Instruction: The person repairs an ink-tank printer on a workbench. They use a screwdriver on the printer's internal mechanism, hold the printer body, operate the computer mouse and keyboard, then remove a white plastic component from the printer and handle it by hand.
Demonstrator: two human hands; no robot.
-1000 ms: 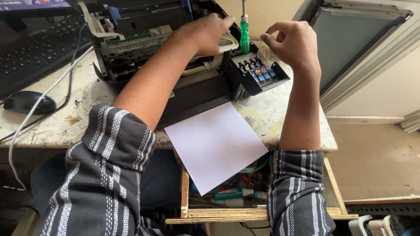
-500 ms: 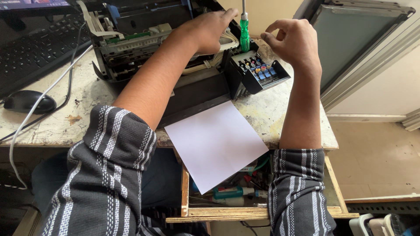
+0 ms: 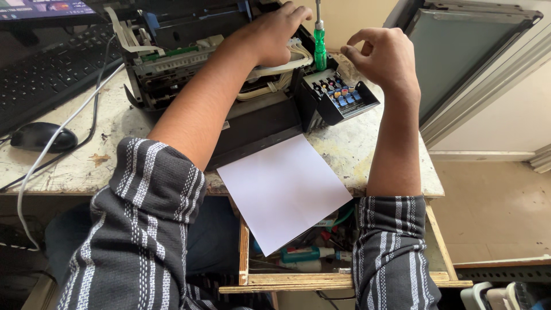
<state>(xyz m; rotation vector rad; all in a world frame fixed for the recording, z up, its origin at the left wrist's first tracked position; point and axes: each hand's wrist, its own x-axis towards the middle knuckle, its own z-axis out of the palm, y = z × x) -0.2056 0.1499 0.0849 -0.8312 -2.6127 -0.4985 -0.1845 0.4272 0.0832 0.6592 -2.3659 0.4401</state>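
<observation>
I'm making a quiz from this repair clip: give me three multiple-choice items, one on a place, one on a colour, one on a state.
1. Where does the white sheet lie?
A. over the desk edge
B. on the keyboard
C. on the floor

2. What colour is the screwdriver handle?
A. red
B. green
C. yellow

3. How is the drawer?
A. shut
B. taken out
C. pulled open

Answers: 1 A, the sheet hangs past the desk over the drawer. 2 B, the handle between the left hand and right hand is green. 3 C, tools show inside it.
</observation>
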